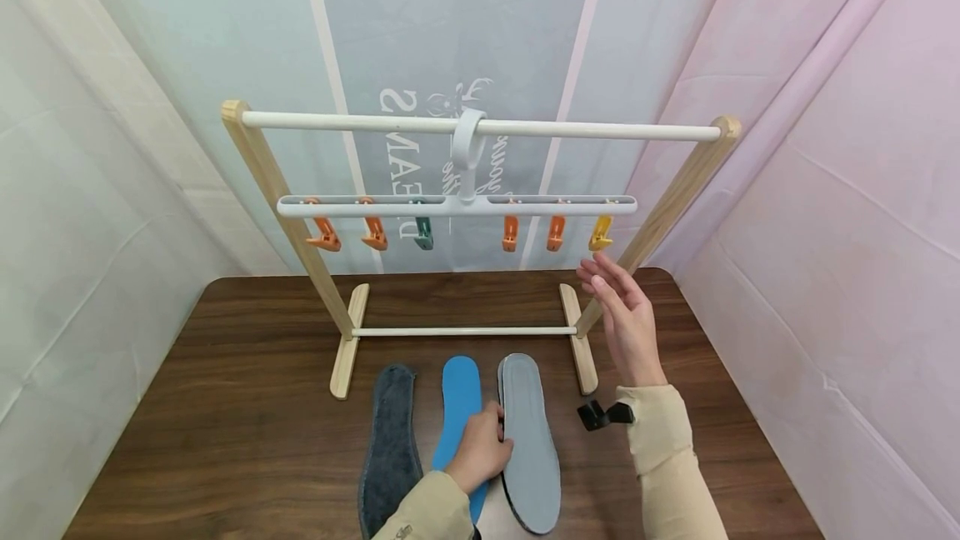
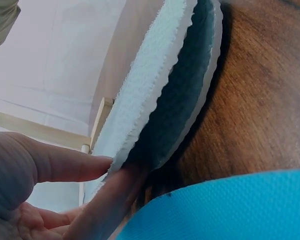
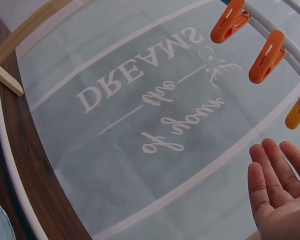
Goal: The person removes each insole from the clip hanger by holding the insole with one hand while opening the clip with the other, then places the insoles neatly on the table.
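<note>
Two grey insoles (image 1: 531, 448) lie stacked on the table, toes toward the rack. At their left edge my left hand (image 1: 482, 447) pinches the upper grey insole (image 2: 145, 85); the thumb is on top and a finger reaches into the gap below. My right hand (image 1: 624, 315) is raised on the right with loosely bent fingers and nothing in it. Its fingertips are just under the yellow clip (image 1: 601, 233), the rightmost on the light grey hanger (image 1: 375, 208). A blue insole (image 1: 459, 390) lies partly under my left hand, and a dark fuzzy insole (image 1: 392, 440) is left of it.
The hanger hooks over the white top bar (image 1: 600, 131) of a wooden rack (image 1: 667, 198). Orange clips (image 1: 510, 233) and a green clip (image 1: 423, 233) also hang from it. A printed curtain (image 1: 457, 40) stands behind the brown table (image 1: 247, 407).
</note>
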`<action>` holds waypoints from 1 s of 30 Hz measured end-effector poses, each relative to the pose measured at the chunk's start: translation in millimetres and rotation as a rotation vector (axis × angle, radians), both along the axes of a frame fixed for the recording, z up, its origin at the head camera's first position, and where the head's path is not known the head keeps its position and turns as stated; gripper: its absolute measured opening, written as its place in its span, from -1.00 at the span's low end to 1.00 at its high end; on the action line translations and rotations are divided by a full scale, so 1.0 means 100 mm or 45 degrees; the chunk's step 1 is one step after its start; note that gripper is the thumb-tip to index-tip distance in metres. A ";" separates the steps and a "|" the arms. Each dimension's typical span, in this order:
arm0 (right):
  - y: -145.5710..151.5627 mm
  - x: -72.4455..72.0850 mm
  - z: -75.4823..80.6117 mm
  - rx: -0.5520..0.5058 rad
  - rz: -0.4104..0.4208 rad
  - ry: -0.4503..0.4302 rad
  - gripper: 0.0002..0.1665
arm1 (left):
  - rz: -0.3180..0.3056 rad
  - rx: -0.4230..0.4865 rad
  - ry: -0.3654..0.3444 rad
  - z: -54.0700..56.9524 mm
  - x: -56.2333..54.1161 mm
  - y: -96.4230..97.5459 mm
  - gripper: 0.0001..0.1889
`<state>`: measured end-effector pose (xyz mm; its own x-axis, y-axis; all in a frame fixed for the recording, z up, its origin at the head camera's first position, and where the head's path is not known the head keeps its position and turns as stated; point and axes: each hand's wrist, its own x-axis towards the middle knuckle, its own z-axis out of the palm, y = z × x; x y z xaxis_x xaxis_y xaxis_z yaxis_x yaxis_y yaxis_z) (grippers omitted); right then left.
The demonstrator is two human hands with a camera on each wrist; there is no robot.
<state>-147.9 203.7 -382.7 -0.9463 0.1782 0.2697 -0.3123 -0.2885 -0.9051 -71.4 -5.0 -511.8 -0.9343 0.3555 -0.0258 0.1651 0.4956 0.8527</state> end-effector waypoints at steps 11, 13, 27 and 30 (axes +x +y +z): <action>0.02 0.05 -0.08 0.019 0.009 -0.025 -0.43 | 0.028 -0.160 0.036 -0.01 -0.02 0.07 -0.74; 0.02 0.07 -0.09 0.024 0.011 -0.023 -0.43 | 0.030 -0.175 0.045 -0.01 -0.02 0.08 -0.73; 0.01 0.21 -0.22 0.090 0.024 -0.113 -0.43 | -0.013 -0.202 0.096 -0.01 -0.02 0.06 -0.57; 0.01 0.23 -0.25 0.122 0.006 -0.144 -0.43 | -0.024 -0.189 0.135 0.01 -0.03 0.01 -0.63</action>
<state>-124.9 204.4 -407.6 -0.9724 0.1519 0.1768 -0.2055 -0.2006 -0.9579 -74.0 -3.9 -511.0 -0.9278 0.3725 0.0191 0.2605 0.6107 0.7478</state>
